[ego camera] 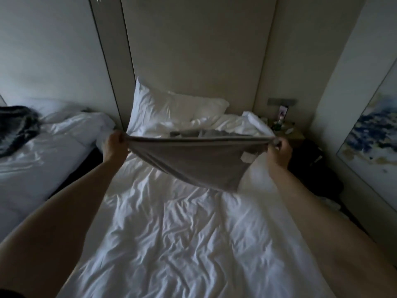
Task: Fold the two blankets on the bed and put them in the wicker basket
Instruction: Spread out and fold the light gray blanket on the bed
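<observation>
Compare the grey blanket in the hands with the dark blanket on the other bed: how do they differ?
The grey blanket is plain and light; the dark blanket is nearly black and looks streaked. The grey blanket hangs in the air, its top edge pulled taut between the left hand and the right hand; the dark blanket lies in a heap on the left bed, untouched. Both are soft fabric.

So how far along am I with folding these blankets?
Nothing looks finished yet. In hand: the left hand and right hand hold one grey blanket stretched by its top edge above the bed. Left: folding it, the other grey cloth near the pillow, and the basket, not in view.
</observation>
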`<control>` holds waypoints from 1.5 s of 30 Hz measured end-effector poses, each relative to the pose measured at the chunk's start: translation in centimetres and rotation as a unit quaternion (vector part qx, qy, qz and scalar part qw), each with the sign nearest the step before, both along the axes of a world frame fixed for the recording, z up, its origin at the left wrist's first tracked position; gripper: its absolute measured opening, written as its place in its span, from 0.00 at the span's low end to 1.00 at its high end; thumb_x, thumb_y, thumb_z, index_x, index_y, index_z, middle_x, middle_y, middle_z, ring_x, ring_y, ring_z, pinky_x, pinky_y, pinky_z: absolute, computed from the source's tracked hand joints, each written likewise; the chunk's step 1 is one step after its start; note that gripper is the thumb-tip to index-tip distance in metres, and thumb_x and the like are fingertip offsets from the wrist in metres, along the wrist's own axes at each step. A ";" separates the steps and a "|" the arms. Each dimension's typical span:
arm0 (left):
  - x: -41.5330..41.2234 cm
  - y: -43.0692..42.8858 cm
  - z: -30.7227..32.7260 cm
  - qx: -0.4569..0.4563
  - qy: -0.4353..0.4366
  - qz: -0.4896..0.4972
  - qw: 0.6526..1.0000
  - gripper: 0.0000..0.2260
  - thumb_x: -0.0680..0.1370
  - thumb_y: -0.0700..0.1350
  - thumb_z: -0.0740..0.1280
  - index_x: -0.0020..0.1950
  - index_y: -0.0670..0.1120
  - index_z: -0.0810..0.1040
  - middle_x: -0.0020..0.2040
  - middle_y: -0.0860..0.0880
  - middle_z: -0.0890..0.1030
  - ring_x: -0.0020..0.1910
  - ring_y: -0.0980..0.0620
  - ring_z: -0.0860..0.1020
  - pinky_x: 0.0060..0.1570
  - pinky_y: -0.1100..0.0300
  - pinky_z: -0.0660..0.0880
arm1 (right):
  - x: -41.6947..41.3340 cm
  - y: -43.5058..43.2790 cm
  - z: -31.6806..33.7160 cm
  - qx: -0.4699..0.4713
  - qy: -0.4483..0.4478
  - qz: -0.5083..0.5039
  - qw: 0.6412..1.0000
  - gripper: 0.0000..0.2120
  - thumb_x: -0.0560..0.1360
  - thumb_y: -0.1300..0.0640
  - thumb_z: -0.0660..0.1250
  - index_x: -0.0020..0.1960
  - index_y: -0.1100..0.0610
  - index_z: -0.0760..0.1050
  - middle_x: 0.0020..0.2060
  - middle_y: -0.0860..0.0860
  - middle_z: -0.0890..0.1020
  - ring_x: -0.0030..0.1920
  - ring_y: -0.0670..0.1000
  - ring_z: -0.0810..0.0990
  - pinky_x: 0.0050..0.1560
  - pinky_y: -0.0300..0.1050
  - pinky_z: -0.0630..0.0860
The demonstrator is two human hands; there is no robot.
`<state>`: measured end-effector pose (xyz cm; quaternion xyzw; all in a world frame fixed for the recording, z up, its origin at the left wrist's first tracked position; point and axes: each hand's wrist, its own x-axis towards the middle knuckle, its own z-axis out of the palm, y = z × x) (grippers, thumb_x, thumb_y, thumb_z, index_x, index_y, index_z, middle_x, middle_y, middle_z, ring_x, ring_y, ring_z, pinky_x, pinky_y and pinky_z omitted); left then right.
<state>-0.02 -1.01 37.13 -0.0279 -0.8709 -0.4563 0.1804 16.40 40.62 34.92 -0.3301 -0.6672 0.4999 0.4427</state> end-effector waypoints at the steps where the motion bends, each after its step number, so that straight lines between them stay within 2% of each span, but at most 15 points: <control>1: -0.5 0.4 2.3 0.009 0.053 -0.004 0.999 0.13 0.71 0.31 0.60 0.50 0.40 0.79 0.47 0.36 0.80 0.47 0.38 0.80 0.47 0.48 0.79 | -0.3 0.5 2.4 -0.010 0.055 0.000 0.998 0.11 0.77 0.58 0.65 0.56 0.62 0.77 0.52 0.59 0.81 0.53 0.57 0.79 0.48 0.43 0.75; 3: -0.7 0.7 5.3 0.007 0.143 -0.010 0.990 0.14 0.67 0.34 0.59 0.50 0.38 0.78 0.44 0.38 0.79 0.45 0.42 0.77 0.44 0.54 0.72 | 0.0 1.5 5.1 -0.015 0.124 0.002 0.992 0.13 0.75 0.56 0.70 0.56 0.63 0.77 0.52 0.61 0.81 0.51 0.56 0.81 0.49 0.47 0.78; 6: 0.4 0.1 5.9 -0.079 0.215 -0.049 0.972 0.15 0.64 0.33 0.59 0.47 0.35 0.79 0.41 0.36 0.78 0.41 0.41 0.76 0.42 0.53 0.69 | 2.1 1.9 3.9 -0.008 0.108 0.023 0.994 0.15 0.73 0.57 0.72 0.54 0.66 0.77 0.50 0.64 0.82 0.48 0.58 0.81 0.47 0.48 0.80; 8: 1.4 -0.8 3.8 -0.181 0.217 -0.072 0.957 0.14 0.63 0.26 0.62 0.45 0.33 0.79 0.40 0.33 0.79 0.41 0.35 0.77 0.42 0.49 0.70 | 4.5 1.3 0.7 0.023 0.039 0.026 0.999 0.13 0.73 0.56 0.73 0.51 0.65 0.76 0.47 0.62 0.82 0.44 0.55 0.81 0.41 0.36 0.77; 13: 6.6 -3.7 -4.8 -0.282 0.173 -0.192 0.924 0.15 0.62 0.27 0.57 0.42 0.32 0.79 0.35 0.34 0.77 0.37 0.35 0.78 0.39 0.49 0.71 | 12.0 -1.4 -8.3 0.089 -0.178 0.048 0.979 0.04 0.72 0.62 0.69 0.42 0.60 0.74 0.44 0.59 0.81 0.47 0.59 0.78 0.41 0.43 0.67; 17: 12.4 -7.0 -12.3 -0.343 0.021 -0.303 0.889 0.17 0.62 0.26 0.55 0.43 0.31 0.80 0.35 0.34 0.77 0.37 0.34 0.79 0.43 0.51 0.68 | 18.9 -4.1 -15.1 0.155 -0.367 0.062 0.915 0.04 0.74 0.64 0.65 0.42 0.56 0.73 0.45 0.59 0.81 0.46 0.62 0.79 0.39 0.44 0.65; 21: 19.8 -10.7 -19.4 -0.393 -0.123 -0.336 0.847 0.21 0.72 0.27 0.58 0.62 0.39 0.77 0.55 0.37 0.77 0.57 0.40 0.76 0.58 0.50 0.70 | 26.1 -8.3 -21.5 0.215 -0.510 0.110 0.826 0.12 0.75 0.65 0.62 0.55 0.53 0.74 0.54 0.57 0.79 0.51 0.62 0.78 0.43 0.47 0.70; 23: 24.4 -12.1 -21.4 -0.406 -0.177 -0.336 0.831 0.19 0.77 0.31 0.58 0.66 0.40 0.75 0.62 0.38 0.74 0.63 0.41 0.73 0.62 0.51 0.67 | 29.4 -10.6 -24.2 0.236 -0.564 0.152 0.777 0.18 0.76 0.64 0.61 0.65 0.54 0.73 0.63 0.60 0.75 0.60 0.62 0.76 0.55 0.52 0.74; 25: 28.5 -13.5 -23.1 -0.424 -0.201 -0.343 0.814 0.18 0.80 0.33 0.55 0.68 0.37 0.73 0.68 0.37 0.71 0.67 0.39 0.69 0.65 0.50 0.64 | 32.4 -12.9 -26.2 0.251 -0.588 0.172 0.750 0.17 0.77 0.63 0.60 0.65 0.55 0.75 0.65 0.62 0.72 0.63 0.63 0.74 0.60 0.52 0.72; 29: 33.0 -16.3 -26.0 -0.487 -0.160 -0.395 0.762 0.18 0.81 0.34 0.54 0.70 0.37 0.70 0.71 0.37 0.67 0.71 0.39 0.65 0.68 0.50 0.60 | 38.3 -16.3 -28.0 0.245 -0.606 0.186 0.733 0.15 0.79 0.61 0.57 0.63 0.58 0.75 0.62 0.63 0.71 0.60 0.63 0.74 0.59 0.51 0.73; 34: 36.0 -18.7 -29.3 -0.489 -0.198 -0.415 0.741 0.19 0.78 0.34 0.58 0.67 0.46 0.76 0.61 0.39 0.74 0.61 0.40 0.72 0.60 0.50 0.69 | 44.3 -17.7 -28.6 0.259 -0.653 0.211 0.679 0.17 0.79 0.58 0.56 0.66 0.59 0.72 0.69 0.64 0.68 0.63 0.65 0.73 0.59 0.52 0.72; 36: 37.8 -19.5 -30.1 -0.488 -0.216 -0.439 0.722 0.20 0.76 0.34 0.60 0.65 0.49 0.77 0.58 0.43 0.75 0.57 0.43 0.74 0.56 0.53 0.72 | 46.7 -18.5 -29.0 0.259 -0.656 0.229 0.671 0.16 0.80 0.55 0.54 0.63 0.61 0.71 0.64 0.63 0.72 0.58 0.64 0.75 0.53 0.51 0.72; 38: 40.0 -20.3 -30.6 -0.493 -0.223 -0.460 0.704 0.20 0.75 0.33 0.60 0.63 0.48 0.79 0.58 0.44 0.77 0.57 0.43 0.75 0.57 0.54 0.72 | 49.2 -19.7 -29.1 0.256 -0.663 0.251 0.657 0.11 0.81 0.55 0.54 0.56 0.60 0.71 0.57 0.61 0.74 0.51 0.63 0.76 0.48 0.50 0.72; 41: 44.0 -21.0 -30.9 -0.515 -0.259 -0.465 0.672 0.19 0.75 0.34 0.61 0.62 0.46 0.80 0.60 0.44 0.78 0.59 0.44 0.76 0.61 0.52 0.71 | 53.5 -21.1 -28.7 0.236 -0.684 0.271 0.635 0.11 0.79 0.61 0.58 0.60 0.58 0.72 0.58 0.59 0.71 0.50 0.62 0.76 0.49 0.51 0.75; 45: 49.4 -21.9 -31.1 -0.496 -0.301 -0.461 0.671 0.14 0.75 0.37 0.65 0.60 0.43 0.80 0.59 0.41 0.78 0.60 0.42 0.76 0.61 0.53 0.70 | 58.6 -21.9 -28.6 0.221 -0.685 0.282 0.634 0.12 0.78 0.61 0.59 0.61 0.58 0.72 0.58 0.59 0.72 0.49 0.61 0.76 0.47 0.50 0.75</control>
